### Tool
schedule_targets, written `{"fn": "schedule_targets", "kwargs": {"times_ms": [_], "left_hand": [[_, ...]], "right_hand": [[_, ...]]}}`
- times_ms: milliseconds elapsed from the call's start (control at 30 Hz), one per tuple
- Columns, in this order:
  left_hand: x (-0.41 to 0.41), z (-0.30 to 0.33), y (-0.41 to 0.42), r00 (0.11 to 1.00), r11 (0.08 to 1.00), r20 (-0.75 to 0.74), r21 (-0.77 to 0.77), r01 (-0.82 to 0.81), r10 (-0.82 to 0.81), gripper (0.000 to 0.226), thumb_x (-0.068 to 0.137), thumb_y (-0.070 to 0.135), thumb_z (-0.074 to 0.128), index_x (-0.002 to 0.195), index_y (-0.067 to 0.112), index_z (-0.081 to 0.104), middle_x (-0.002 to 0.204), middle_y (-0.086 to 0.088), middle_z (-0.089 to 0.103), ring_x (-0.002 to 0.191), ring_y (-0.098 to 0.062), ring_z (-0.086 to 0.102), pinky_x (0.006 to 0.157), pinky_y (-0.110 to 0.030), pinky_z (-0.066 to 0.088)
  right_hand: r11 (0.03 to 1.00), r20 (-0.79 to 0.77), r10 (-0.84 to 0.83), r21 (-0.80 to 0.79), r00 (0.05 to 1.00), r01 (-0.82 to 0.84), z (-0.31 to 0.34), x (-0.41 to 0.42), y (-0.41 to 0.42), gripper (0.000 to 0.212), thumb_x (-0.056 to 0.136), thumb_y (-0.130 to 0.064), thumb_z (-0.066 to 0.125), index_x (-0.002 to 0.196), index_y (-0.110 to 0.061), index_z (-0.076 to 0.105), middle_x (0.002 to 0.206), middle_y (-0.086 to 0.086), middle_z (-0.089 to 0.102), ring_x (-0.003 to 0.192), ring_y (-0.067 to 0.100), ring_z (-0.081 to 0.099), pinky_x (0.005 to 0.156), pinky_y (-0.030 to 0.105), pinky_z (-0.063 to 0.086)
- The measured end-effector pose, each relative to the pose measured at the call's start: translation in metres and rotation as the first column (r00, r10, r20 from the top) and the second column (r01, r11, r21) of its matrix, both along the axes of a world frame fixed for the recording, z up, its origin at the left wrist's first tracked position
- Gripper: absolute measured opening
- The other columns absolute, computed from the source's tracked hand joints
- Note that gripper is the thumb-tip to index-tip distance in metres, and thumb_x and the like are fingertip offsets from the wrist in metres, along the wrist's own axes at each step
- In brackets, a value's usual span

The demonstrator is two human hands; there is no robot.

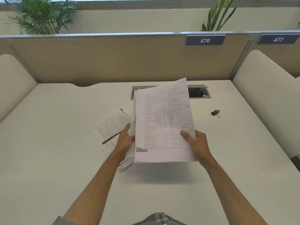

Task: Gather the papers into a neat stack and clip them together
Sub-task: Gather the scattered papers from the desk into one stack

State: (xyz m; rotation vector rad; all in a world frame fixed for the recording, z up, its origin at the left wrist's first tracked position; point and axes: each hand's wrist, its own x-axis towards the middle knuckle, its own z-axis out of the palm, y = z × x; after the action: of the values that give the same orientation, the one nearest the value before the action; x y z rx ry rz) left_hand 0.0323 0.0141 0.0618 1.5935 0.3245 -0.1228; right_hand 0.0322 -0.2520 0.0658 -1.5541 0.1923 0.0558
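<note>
While both hands grip it, the paper stack (164, 120) fans unevenly

You hold a sheaf of white printed papers (164, 122) raised above the worktop (65, 159), tilted so the top sheet faces you. That sheet carries two columns of small mathematical text split by a thin vertical line, with a grey block at its lower left corner. The sheets are unevenly aligned, with edges fanning out along the left side. More printed sheets (110, 127) lie flat on the worktop just left of the sheaf, turned at an angle. A small black binder clip (215, 113) with wire handles lies on the worktop, well apart to the right.
</note>
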Motion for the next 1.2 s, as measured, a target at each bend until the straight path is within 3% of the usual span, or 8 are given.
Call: {"fn": "schedule_targets", "kwargs": {"times_ms": [233, 367, 533, 633, 733, 900, 1100, 1200], "left_hand": [[-0.010, 0.022, -0.018, 0.997, 0.957, 0.017, -0.281, 0.077, -0.076, 0.034, 0.102, 0.043, 0.038, 0.118, 0.030, 0.065, 0.118, 0.000, 0.072, 0.109, -0.022, 0.069, 0.091, -0.044, 0.055], [-0.011, 0.023, -0.022, 0.991, 0.969, 0.085, -0.217, 0.119, -0.103, 0.033, 0.092, 0.009, 0.063, 0.118, 0.029, 0.061, 0.118, -0.007, 0.071, 0.100, -0.028, 0.072, 0.077, -0.041, 0.061], [-0.011, 0.042, -0.021, 0.973, 0.961, 0.156, -0.195, 0.196, -0.167, 0.036, 0.093, 0.005, 0.059, 0.117, 0.030, 0.062, 0.109, -0.003, 0.074, 0.094, -0.028, 0.073, 0.073, -0.040, 0.062], [-0.011, 0.052, -0.021, 0.956, 0.948, 0.178, -0.174, 0.265, -0.235, 0.035, 0.093, 0.005, 0.058, 0.116, 0.030, 0.063, 0.103, 0.002, 0.076, 0.089, -0.028, 0.074, 0.071, -0.039, 0.062], [-0.011, 0.061, -0.016, 0.939, 0.940, 0.195, -0.137, 0.312, -0.283, 0.036, 0.092, 0.006, 0.058, 0.117, 0.032, 0.062, 0.103, 0.003, 0.075, 0.088, -0.028, 0.074, 0.072, -0.040, 0.062], [-0.008, 0.066, -0.007, 0.930, 0.951, 0.216, -0.028, 0.309, -0.296, 0.038, 0.093, 0.008, 0.059, 0.122, 0.033, 0.059, 0.102, 0.009, 0.074, 0.087, -0.025, 0.074, 0.067, -0.034, 0.061], [-0.016, 0.051, -0.005, 0.968, 0.969, 0.137, -0.102, 0.225, -0.210, 0.034, 0.091, 0.008, 0.062, 0.114, 0.033, 0.062, 0.099, 0.008, 0.077, 0.085, -0.023, 0.075, 0.064, -0.032, 0.061], [-0.018, 0.035, 0.001, 0.997, 0.997, 0.016, -0.020, 0.077, -0.077, 0.019, 0.092, 0.024, 0.065, 0.109, 0.030, 0.066, 0.100, 0.002, 0.077, 0.085, -0.021, 0.075, 0.071, -0.035, 0.061]], "right_hand": [[1.000, -0.002, -0.006, -0.005, 1.000, 0.006, 0.001, -0.001, 0.000, 0.023, 0.090, -0.021, 0.069, 0.108, -0.007, 0.071, 0.097, 0.003, 0.077, 0.080, 0.015, 0.075, 0.062, 0.021, 0.057], [1.000, -0.031, -0.020, 0.022, 0.999, 0.021, -0.003, -0.004, 0.002, 0.025, 0.089, -0.022, 0.070, 0.111, -0.009, 0.069, 0.102, 0.004, 0.076, 0.084, 0.018, 0.075, 0.063, 0.023, 0.058], [0.981, -0.148, 0.070, 0.187, 0.987, -0.041, -0.006, -0.002, 0.001, 0.048, 0.086, -0.039, 0.069, 0.129, -0.023, 0.058, 0.122, 0.000, 0.070, 0.106, 0.020, 0.069, 0.089, 0.043, 0.056], [0.889, -0.221, 0.145, 0.458, 0.964, -0.029, 0.002, -0.003, 0.003, 0.036, 0.092, -0.035, 0.059, 0.124, -0.020, 0.061, 0.115, 0.007, 0.073, 0.101, 0.026, 0.072, 0.080, 0.043, 0.060], [0.833, -0.214, 0.195, 0.551, 0.957, -0.046, 0.004, -0.003, 0.004, 0.038, 0.092, -0.032, 0.056, 0.126, -0.016, 0.060, 0.115, 0.014, 0.072, 0.100, 0.032, 0.071, 0.077, 0.046, 0.060], [0.886, -0.191, 0.133, 0.462, 0.973, -0.031, 0.001, 0.002, 0.007, 0.043, 0.090, -0.026, 0.062, 0.130, -0.010, 0.058, 0.123, 0.015, 0.069, 0.108, 0.034, 0.068, 0.089, 0.051, 0.055], [0.974, -0.072, -0.044, 0.217, 0.996, 0.058, 0.003, 0.004, 0.015, 0.019, 0.094, -0.018, 0.062, 0.111, -0.011, 0.068, 0.097, 0.003, 0.077, 0.088, 0.024, 0.075, 0.066, 0.034, 0.062], [0.993, 0.021, -0.049, 0.107, 0.999, 0.046, 0.004, 0.004, 0.020, 0.018, 0.095, -0.017, 0.061, 0.112, -0.014, 0.067, 0.098, -0.003, 0.075, 0.083, 0.014, 0.075, 0.065, 0.025, 0.059]]}}
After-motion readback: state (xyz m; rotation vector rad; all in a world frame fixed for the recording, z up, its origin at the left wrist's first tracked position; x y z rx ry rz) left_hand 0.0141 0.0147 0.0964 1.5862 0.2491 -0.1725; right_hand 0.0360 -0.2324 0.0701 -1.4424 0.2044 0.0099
